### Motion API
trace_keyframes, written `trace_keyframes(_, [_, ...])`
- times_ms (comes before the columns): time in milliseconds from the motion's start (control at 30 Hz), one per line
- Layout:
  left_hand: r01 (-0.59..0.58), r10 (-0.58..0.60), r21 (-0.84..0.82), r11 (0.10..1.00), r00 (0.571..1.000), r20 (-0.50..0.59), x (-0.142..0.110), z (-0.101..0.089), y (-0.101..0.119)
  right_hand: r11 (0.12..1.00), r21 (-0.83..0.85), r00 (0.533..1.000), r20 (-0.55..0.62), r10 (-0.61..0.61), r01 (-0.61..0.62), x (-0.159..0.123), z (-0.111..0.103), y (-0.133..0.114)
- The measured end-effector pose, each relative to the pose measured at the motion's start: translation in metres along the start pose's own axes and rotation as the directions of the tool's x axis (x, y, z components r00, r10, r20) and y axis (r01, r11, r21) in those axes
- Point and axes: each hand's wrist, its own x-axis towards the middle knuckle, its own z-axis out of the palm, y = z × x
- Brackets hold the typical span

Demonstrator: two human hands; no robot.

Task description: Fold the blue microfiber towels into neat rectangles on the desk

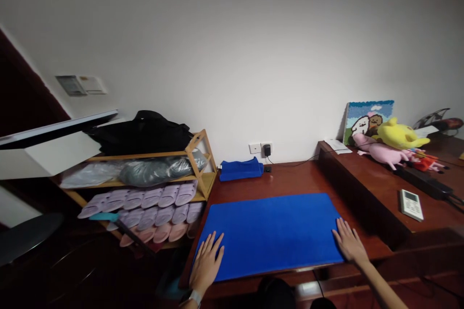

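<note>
Blue cloth point(275, 231) is touched by left hand point(206, 265) and right hand point(351, 245), fingers point(342, 228) loosely spread. Edges are best pressed evenly

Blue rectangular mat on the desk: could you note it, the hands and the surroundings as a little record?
Mat: blue rectangular mat, spread on the reddish-brown desk
Left hand: open, palm down, at its left edge
Right hand: open, palm down, at its right edge
Behind: folded blue cloth
Left side: wooden rack, lilac slippers
Right side: yellow plush toy, white remote control
</note>
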Motion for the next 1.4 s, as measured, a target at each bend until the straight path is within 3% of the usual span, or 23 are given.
trace_keyframes(67, [0.001,-0.001,-0.007,1.0,1.0,-0.004,0.001,-0.001,0.0,0.999,-0.028,1.0,-0.009,0.018,-0.018,0.004,0.001,0.026])
trace_keyframes(167, [0.003,-0.002,-0.011,1.0,1.0,0.004,0.001,-0.001,0.0,0.999,-0.027,0.999,-0.045,0.023,-0.024,0.012,-0.001,0.038])
trace_keyframes(333, [-0.002,0.002,-0.008,1.0,1.0,-0.006,0.003,0.004,-0.005,0.996,0.064,0.992,-0.12,-0.05,0.058,0.053,-0.03,0.023])
trace_keyframes(500, [-0.026,0.026,0.001,1.0,1.0,-0.008,0.005,0.013,-0.019,0.982,0.132,0.989,-0.08,-0.126,0.136,0.116,-0.055,0.006])
trace_keyframes(633, [-0.036,0.036,0.006,0.999,0.999,0.013,0.007,0.017,-0.028,0.976,0.172,0.99,-0.068,-0.124,0.134,0.144,-0.046,0.003])
trace_keyframes(800, [-0.016,0.016,0.0,1.0,0.999,0.041,0.007,0.013,-0.027,0.97,0.209,0.991,-0.064,-0.117,0.128,0.148,-0.031,0.006])
trace_keyframes(933, [-0.05,0.043,0.114,0.992,0.997,0.064,0.011,0.003,-0.025,0.962,0.24,0.991,-0.05,-0.122,0.13,0.151,-0.027,0.012])
trace_keyframes(1000, [-0.093,0.082,0.177,0.98,0.994,0.07,0.018,-0.001,-0.013,0.957,0.259,0.992,-0.049,-0.119,0.128,0.153,-0.027,0.013])
trace_keyframes(1067, [-0.089,0.084,0.191,0.978,0.996,0.033,0.027,0.0,0.022,0.952,0.278,0.991,-0.051,-0.121,0.13,0.154,-0.027,0.013])
trace_keyframes(1133, [-0.064,0.067,0.135,0.989,0.998,-0.021,0.035,0.007,0.088,0.946,0.294,0.991,-0.053,-0.127,0.137,0.154,-0.028,0.013])
trace_keyframes(1233, [-0.252,0.259,-0.109,0.962,0.965,0.05,0.035,0.031,0.233,0.941,0.308,0.99,-0.057,-0.129,0.14,0.153,-0.029,0.013])
trace_keyframes(1333, [-0.449,0.507,-0.314,0.837,0.852,0.133,0.024,0.071,0.384,0.938,0.317,0.99,-0.06,-0.129,0.141,0.153,-0.03,0.014])
trace_keyframes(1400, [-0.511,0.603,-0.373,0.774,0.774,0.192,0.016,0.102,0.459,0.934,0.328,0.99,-0.064,-0.128,0.142,0.154,-0.029,0.014])
